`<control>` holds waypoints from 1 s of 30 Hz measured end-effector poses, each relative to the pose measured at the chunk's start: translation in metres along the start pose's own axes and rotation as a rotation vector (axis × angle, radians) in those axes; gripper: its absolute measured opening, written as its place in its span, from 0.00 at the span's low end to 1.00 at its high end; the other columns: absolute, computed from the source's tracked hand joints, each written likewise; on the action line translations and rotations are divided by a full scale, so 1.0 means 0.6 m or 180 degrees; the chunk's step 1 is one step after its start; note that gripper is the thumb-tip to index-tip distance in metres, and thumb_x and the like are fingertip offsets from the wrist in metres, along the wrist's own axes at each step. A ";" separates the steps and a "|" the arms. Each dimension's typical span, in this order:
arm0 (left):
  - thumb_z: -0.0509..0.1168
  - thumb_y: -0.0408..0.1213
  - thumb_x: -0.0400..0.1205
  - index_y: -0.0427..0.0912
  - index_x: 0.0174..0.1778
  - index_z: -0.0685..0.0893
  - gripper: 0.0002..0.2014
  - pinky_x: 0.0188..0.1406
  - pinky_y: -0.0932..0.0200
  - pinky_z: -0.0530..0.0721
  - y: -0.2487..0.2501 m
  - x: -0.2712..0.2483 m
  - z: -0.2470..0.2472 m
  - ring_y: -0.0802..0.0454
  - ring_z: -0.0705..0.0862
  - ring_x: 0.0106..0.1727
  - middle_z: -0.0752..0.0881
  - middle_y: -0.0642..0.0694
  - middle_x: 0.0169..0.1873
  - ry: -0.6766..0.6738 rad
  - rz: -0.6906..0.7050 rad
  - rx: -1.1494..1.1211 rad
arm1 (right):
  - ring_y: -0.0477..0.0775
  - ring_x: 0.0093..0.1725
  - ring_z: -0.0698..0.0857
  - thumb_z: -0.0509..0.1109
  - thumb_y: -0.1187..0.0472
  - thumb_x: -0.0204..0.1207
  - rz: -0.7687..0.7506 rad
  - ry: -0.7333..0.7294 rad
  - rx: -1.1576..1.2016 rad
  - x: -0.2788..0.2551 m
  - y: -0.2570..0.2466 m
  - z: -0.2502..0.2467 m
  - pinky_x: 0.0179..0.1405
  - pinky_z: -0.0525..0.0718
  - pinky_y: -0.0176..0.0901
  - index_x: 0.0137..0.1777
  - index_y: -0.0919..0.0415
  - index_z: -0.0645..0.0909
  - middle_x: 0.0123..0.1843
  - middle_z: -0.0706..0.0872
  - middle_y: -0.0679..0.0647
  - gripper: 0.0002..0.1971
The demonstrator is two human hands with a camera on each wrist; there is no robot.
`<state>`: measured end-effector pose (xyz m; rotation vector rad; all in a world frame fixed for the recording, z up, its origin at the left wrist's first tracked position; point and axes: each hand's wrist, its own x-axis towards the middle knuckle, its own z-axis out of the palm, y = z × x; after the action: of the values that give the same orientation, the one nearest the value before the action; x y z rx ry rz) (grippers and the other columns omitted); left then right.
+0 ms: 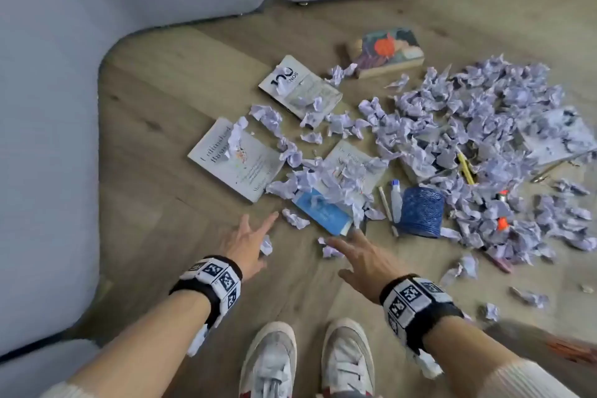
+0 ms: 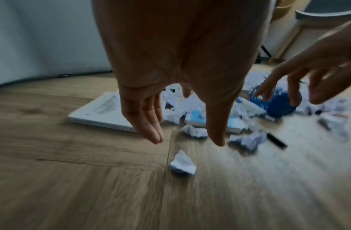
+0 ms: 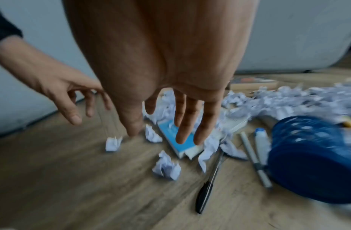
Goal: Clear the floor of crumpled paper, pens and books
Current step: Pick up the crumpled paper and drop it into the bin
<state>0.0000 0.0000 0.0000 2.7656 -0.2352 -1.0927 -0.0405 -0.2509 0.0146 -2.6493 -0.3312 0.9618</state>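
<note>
We stand on a wood-plank floor [image 1: 161, 191] edged by a grey upholstered sofa [image 1: 48, 107]. A broad heap of crumpled paper [image 1: 478, 126] covers the right side, half burying flat books [image 1: 232, 161] and a blue mesh pen holder [image 1: 420, 212]. Our left hand [image 1: 247, 241] and right hand [image 1: 361, 258] hover spread and empty. Only the right wrist view shows the black pen [image 3: 207, 185].

crumpled paper [image 1: 339, 178] hides most of the blue book [image 1: 323, 213]; the blue cup [image 3: 312, 158] is smeared by blur and cut off at the right wrist view's right edge.
</note>
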 end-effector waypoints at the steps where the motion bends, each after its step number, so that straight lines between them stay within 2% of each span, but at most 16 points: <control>1: 0.75 0.40 0.75 0.66 0.83 0.44 0.51 0.62 0.47 0.80 -0.003 0.028 0.020 0.39 0.78 0.65 0.60 0.37 0.73 -0.0070 0.0122 0.0139 | 0.58 0.62 0.80 0.67 0.49 0.78 -0.0065 -0.0067 -0.0256 0.034 0.008 0.023 0.53 0.82 0.49 0.78 0.40 0.60 0.69 0.68 0.52 0.31; 2: 0.76 0.39 0.74 0.68 0.82 0.40 0.55 0.58 0.48 0.82 -0.008 0.054 0.040 0.40 0.81 0.61 0.58 0.36 0.74 -0.0020 0.0241 0.0300 | 0.60 0.62 0.80 0.66 0.47 0.79 -0.0088 -0.0041 -0.0524 0.064 0.018 0.046 0.52 0.82 0.50 0.78 0.43 0.60 0.68 0.68 0.53 0.29; 4: 0.73 0.35 0.75 0.70 0.80 0.40 0.54 0.49 0.50 0.83 -0.021 0.097 0.083 0.43 0.83 0.53 0.59 0.38 0.74 0.0129 0.0505 0.0612 | 0.62 0.58 0.83 0.63 0.45 0.80 -0.0216 0.0027 -0.0940 0.108 0.037 0.094 0.45 0.83 0.52 0.75 0.51 0.64 0.66 0.71 0.55 0.26; 7: 0.67 0.30 0.76 0.66 0.77 0.57 0.40 0.42 0.50 0.82 -0.033 0.137 0.133 0.45 0.82 0.45 0.65 0.42 0.67 0.0516 0.0737 0.0855 | 0.57 0.36 0.86 0.62 0.53 0.80 -0.0767 0.0269 -0.1088 0.135 0.075 0.153 0.24 0.84 0.48 0.62 0.56 0.72 0.51 0.77 0.55 0.14; 9: 0.70 0.31 0.72 0.56 0.63 0.70 0.27 0.31 0.51 0.82 -0.036 0.154 0.145 0.47 0.81 0.37 0.72 0.46 0.52 0.0878 0.0953 0.0804 | 0.53 0.30 0.82 0.60 0.56 0.80 -0.1075 0.0602 -0.1021 0.142 0.100 0.167 0.18 0.80 0.45 0.54 0.56 0.72 0.45 0.77 0.52 0.06; 11: 0.75 0.32 0.67 0.48 0.48 0.74 0.20 0.18 0.55 0.79 -0.035 0.170 0.143 0.50 0.78 0.28 0.74 0.47 0.41 0.1195 0.1144 0.0740 | 0.52 0.31 0.80 0.58 0.56 0.79 -0.0979 0.0894 -0.0810 0.144 0.109 0.156 0.18 0.78 0.45 0.49 0.56 0.70 0.42 0.77 0.50 0.04; 12: 0.75 0.33 0.67 0.45 0.45 0.74 0.17 0.15 0.57 0.76 -0.031 0.175 0.139 0.50 0.77 0.25 0.74 0.46 0.39 0.1294 0.1167 0.0662 | 0.54 0.30 0.80 0.58 0.56 0.77 -0.0867 0.1048 -0.0732 0.142 0.109 0.146 0.17 0.77 0.46 0.48 0.56 0.71 0.40 0.77 0.49 0.05; 14: 0.69 0.32 0.74 0.43 0.42 0.73 0.09 0.18 0.56 0.71 -0.016 0.180 0.131 0.49 0.74 0.25 0.74 0.45 0.40 0.1512 0.1113 0.0417 | 0.56 0.28 0.79 0.57 0.58 0.73 -0.0757 0.1386 -0.0519 0.139 0.108 0.125 0.17 0.76 0.47 0.49 0.56 0.72 0.39 0.78 0.50 0.07; 17: 0.58 0.36 0.81 0.43 0.45 0.70 0.02 0.25 0.54 0.70 0.018 0.181 0.120 0.49 0.70 0.27 0.73 0.44 0.46 0.1739 0.0877 0.0141 | 0.53 0.27 0.80 0.56 0.57 0.75 -0.0660 0.2065 0.0029 0.142 0.098 0.088 0.21 0.77 0.43 0.52 0.55 0.72 0.41 0.83 0.50 0.08; 20: 0.52 0.60 0.83 0.44 0.53 0.72 0.21 0.24 0.57 0.67 0.038 0.197 0.125 0.53 0.68 0.28 0.72 0.44 0.49 0.1542 0.0640 0.0730 | 0.49 0.36 0.82 0.60 0.47 0.78 -0.0233 0.2823 0.0302 0.175 0.101 0.057 0.30 0.75 0.40 0.55 0.56 0.72 0.44 0.83 0.50 0.14; 21: 0.51 0.64 0.82 0.43 0.57 0.73 0.25 0.26 0.56 0.69 0.040 0.201 0.127 0.51 0.74 0.32 0.73 0.43 0.51 0.1413 0.0571 0.0927 | 0.50 0.41 0.80 0.61 0.41 0.77 -0.0029 0.2843 0.0211 0.191 0.109 0.049 0.35 0.77 0.42 0.59 0.57 0.71 0.47 0.80 0.51 0.21; 23: 0.51 0.61 0.84 0.42 0.63 0.73 0.26 0.35 0.51 0.77 0.032 0.205 0.134 0.44 0.81 0.47 0.75 0.40 0.58 0.1045 0.0410 0.1126 | 0.54 0.47 0.73 0.59 0.29 0.72 0.0382 0.2548 -0.0235 0.221 0.124 0.038 0.43 0.79 0.47 0.68 0.54 0.68 0.51 0.72 0.53 0.34; 25: 0.48 0.57 0.87 0.41 0.61 0.77 0.24 0.40 0.50 0.78 0.017 0.209 0.138 0.42 0.81 0.53 0.77 0.41 0.56 0.0980 0.0435 0.1059 | 0.56 0.49 0.70 0.53 0.22 0.69 0.0581 0.2170 -0.0691 0.243 0.133 0.036 0.45 0.79 0.52 0.70 0.50 0.65 0.53 0.68 0.55 0.39; 27: 0.47 0.54 0.85 0.40 0.47 0.83 0.25 0.35 0.51 0.77 0.005 0.216 0.128 0.43 0.83 0.47 0.79 0.43 0.47 0.1418 0.0592 0.0729 | 0.58 0.50 0.71 0.52 0.23 0.70 0.0499 0.1933 -0.0886 0.265 0.137 0.043 0.43 0.78 0.53 0.68 0.49 0.66 0.56 0.69 0.56 0.36; 28: 0.51 0.52 0.83 0.39 0.38 0.84 0.23 0.30 0.54 0.76 0.003 0.222 0.119 0.44 0.83 0.41 0.79 0.43 0.43 0.1734 0.0667 0.0512 | 0.59 0.50 0.72 0.53 0.26 0.73 0.0411 0.1833 -0.0915 0.271 0.138 0.047 0.42 0.79 0.53 0.66 0.50 0.67 0.57 0.70 0.57 0.32; 30: 0.65 0.41 0.76 0.37 0.30 0.81 0.12 0.23 0.60 0.74 0.006 0.237 0.091 0.46 0.79 0.36 0.78 0.41 0.40 0.2351 0.0735 0.0042 | 0.59 0.50 0.74 0.51 0.34 0.79 0.0203 0.1608 -0.0883 0.288 0.141 0.055 0.44 0.81 0.53 0.61 0.52 0.69 0.58 0.70 0.57 0.24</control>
<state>0.0646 -0.0370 -0.1327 2.8337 -0.4362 0.0118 0.0768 -0.2684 -0.1408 -3.0452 -0.2754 0.2462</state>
